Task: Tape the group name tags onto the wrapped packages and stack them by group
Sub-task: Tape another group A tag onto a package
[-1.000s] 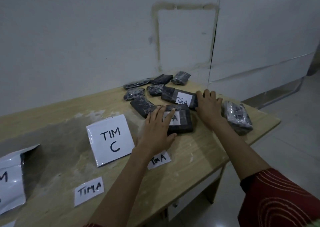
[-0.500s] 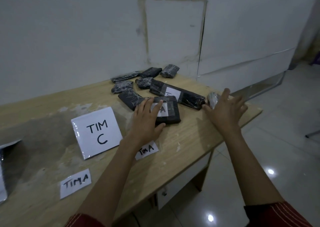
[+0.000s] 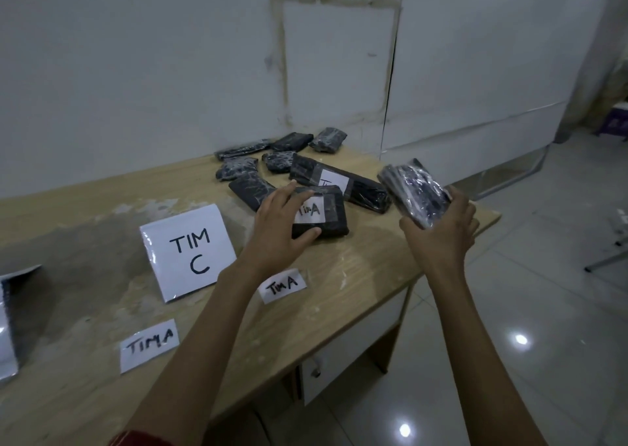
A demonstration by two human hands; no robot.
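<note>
Head camera looks down at a big light brown wooden table (image 3: pixel 356 286) that stands against a white wall (image 3: pixel 136 72). On the left part of the table stands a white folded paper card (image 3: pixel 190 252) with "TIM C" written on it in black. Far behind it, close to the wall, lies a long black wrapped package (image 3: pixel 365 192) with a white tag taped on top. Touching its near side lies a shorter black wrapped package (image 3: pixel 331 223) with a taped white tag that reads "TIM A". The left hand (image 3: pixel 277 228) holds this shorter package down on the table, with its fingers bent over the far left edge and its thumb on the near edge. The right hand (image 3: pixel 441 233) is up in the air over the right end of the table. Its fingers are curled round a shiny black wrapped package (image 3: pixel 413 187), which is tilted and lifted off the table. A bunch of small black wrapped packages (image 3: pixel 236 168) lies far back by the wall. Two small white paper tags that read "TIM A" lie loose on the near part of the table. One loose tag (image 3: pixel 283 285) is just right of the left arm, and the other loose tag (image 3: pixel 149 343) is near the left.
</note>
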